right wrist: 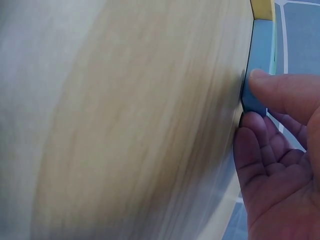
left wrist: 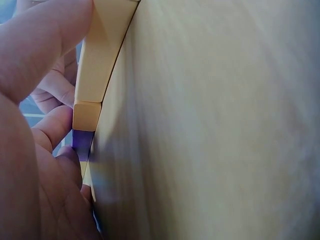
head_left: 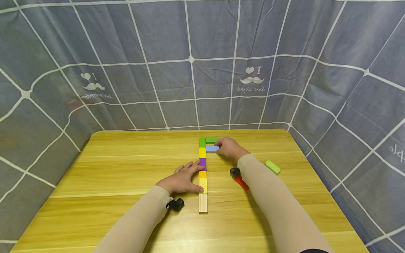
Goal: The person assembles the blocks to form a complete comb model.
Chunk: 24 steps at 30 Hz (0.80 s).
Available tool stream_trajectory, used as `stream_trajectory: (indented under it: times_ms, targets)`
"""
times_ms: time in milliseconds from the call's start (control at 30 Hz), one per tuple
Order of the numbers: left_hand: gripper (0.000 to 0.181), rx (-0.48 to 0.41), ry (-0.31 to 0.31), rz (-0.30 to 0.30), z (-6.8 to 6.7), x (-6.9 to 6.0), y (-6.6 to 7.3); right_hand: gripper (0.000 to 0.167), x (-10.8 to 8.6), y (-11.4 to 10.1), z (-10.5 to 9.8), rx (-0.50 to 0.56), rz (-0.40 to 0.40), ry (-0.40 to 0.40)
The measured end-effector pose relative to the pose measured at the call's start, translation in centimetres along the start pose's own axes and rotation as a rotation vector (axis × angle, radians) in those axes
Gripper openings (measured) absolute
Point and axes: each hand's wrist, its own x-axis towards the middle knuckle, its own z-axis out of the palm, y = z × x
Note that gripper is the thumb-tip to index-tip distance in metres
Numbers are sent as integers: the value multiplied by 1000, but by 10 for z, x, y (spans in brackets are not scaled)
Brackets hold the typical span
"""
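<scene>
The left hand (head_left: 183, 180) lies at the left, fingers spread and gripping nothing, its thumb touching a pale-yellow oblong block (head_left: 203, 183) and its index finger a purple block (head_left: 203, 164) — apparently steadying the line. That line of end-to-end blocks points away from the person: a bare-wood oblong block (head_left: 203, 203) nearest, then pale yellow, orange-yellow, purple, yellow and green.

From its far end a green oblong block (head_left: 211, 140) runs rightward. Just on the near side of it lies a light-blue oblong block (head_left: 211, 149) on the table, long axis left to right, square to the line and parallel with the green one, its left end up against the line.

The right hand (head_left: 232, 148) pinches the blue block's right end, thumb on the near side. The step in hand looks like setting this block straight; the next move seems to call for a clean release — without nudging its neighbours.

Further right, a lime-green oblong block (head_left: 272, 167) lies apart, aslant.
</scene>
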Motion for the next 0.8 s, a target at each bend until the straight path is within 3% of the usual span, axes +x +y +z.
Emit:
stream_trajectory:
  times_ms: [800]
  targets:
    - [93, 14, -7, 21, 1, -3, -1, 38, -7, -4, 3, 37, 27, -3]
